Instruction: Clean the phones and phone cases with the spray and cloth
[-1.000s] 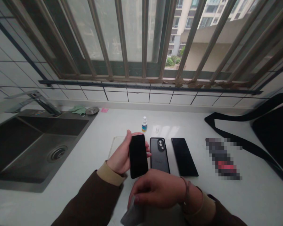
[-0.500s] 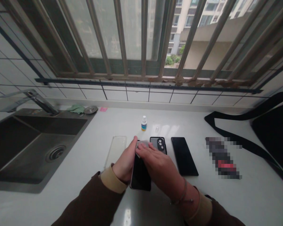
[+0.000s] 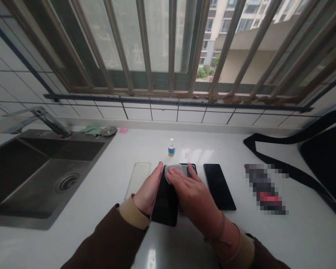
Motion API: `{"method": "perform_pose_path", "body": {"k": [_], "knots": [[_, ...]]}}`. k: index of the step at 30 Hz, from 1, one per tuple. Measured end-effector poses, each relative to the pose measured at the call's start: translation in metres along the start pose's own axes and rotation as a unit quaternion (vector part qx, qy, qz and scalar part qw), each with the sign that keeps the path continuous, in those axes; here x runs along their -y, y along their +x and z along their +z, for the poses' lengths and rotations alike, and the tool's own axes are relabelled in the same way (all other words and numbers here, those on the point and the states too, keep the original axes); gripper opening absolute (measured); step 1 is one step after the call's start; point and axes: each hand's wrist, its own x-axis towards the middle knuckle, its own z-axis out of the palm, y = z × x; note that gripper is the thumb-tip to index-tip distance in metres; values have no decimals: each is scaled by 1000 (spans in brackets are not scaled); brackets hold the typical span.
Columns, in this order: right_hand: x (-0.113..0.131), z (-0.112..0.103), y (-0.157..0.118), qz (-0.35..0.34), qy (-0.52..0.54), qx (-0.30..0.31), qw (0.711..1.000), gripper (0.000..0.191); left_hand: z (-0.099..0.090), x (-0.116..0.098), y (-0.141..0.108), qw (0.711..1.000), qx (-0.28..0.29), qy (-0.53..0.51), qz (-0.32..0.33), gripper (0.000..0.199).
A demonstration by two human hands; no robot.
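My left hand is wrapped round the left edge of a black smartphone, tilted above the counter. On the upper part of its dark screen, my right hand presses a pale wiping cloth under its fingertips. Behind that hand a black-rimmed phone case lies partly hidden. A clear phone case rests left of the phone, and a second black phone lies flat to the right. Beyond the hands stands a small white bottle with a blue and yellow label, a small clear cap beside it.
A steel sink with a faucet takes up the left. Green cloth, a metal drain lid and a pink piece sit near the wall. At right are a blurred-out item and a black strap. Window bars rise behind.
My right hand has slid slightly to the right with the cloth, its fingers spreading more. The phone's lower end has swung a little left, and more of its screen shows.
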Motion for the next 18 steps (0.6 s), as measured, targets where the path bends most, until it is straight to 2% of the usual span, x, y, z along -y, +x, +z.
{"method": "perform_pose_path", "body": {"k": [2, 4, 6, 9, 11, 14, 18], "knots": [[-4, 1, -1, 31, -22, -5, 999, 45, 1, 5, 1, 1000, 6, 1, 12, 53], [-5, 3, -1, 27, -18, 0, 999, 46, 1, 5, 0, 1000, -12, 4, 16, 51], [-3, 4, 0, -18, 14, 9, 1000, 45, 0, 0, -1, 997, -62, 10, 35, 53], [6, 2, 2, -100, 84, 35, 991, 39, -3, -13, -2, 981, -159, 24, 107, 58], [11, -1, 4, -128, 115, 51, 984, 36, -5, -21, -3, 971, -190, 23, 143, 60], [13, -3, 4, -135, 123, 49, 982, 33, -9, -25, -2, 974, -175, 16, 142, 62], [3, 1, 2, -68, 56, 24, 996, 42, -7, -15, -2, 994, -94, 26, 52, 65]]}}
